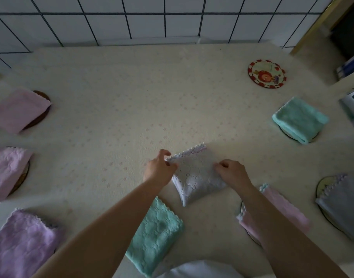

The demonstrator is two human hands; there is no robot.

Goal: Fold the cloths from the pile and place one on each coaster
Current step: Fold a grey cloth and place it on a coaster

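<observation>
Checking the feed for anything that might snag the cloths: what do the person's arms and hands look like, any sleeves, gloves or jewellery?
Both forearms are bare right down to the bottom of the picture, with no sleeves showing. The left hand and right hand wear no gloves. No watch, bracelet or ring is visible. Nails look short; the dim light hides finer detail.

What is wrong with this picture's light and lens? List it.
Head view: dim and underexposed overall; corners darker; wide-angle bend curves the wall tiles; mild softness on the cloth and both hands, left, right; no glare.
</observation>
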